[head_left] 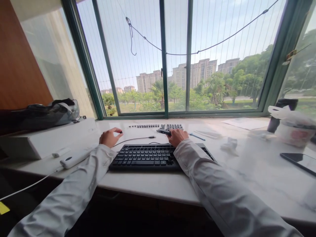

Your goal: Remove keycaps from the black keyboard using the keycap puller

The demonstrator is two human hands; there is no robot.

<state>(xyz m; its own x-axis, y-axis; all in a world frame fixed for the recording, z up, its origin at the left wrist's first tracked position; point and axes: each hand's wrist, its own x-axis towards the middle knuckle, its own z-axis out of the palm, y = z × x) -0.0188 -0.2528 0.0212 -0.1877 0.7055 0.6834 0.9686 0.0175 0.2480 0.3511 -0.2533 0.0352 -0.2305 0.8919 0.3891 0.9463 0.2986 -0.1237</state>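
Note:
A black keyboard (148, 158) lies near the counter's front edge, its right part covered by my right sleeve. Beyond its upper left corner, my left hand (110, 137) is raised with thumb and fingertips pinched on a tiny black piece, which looks like a keycap (120, 132). My right hand (177, 136) is closed round a dark, slim tool (163, 131) whose narrow tip points left; its exact kind cannot be made out. Behind the hands, loose black keycaps stand in a row (144, 126) and in a block (175, 126). A USB plug (151, 137) on a black cable lies between the hands.
A thin blue tool (197, 136) lies right of my right hand. Crumpled clear plastic (229, 146), a phone (301, 161) and a bagged tub (296, 128) are at the right. At the left are a white box (49, 138) and a white corded device (76, 158). A window borders the back.

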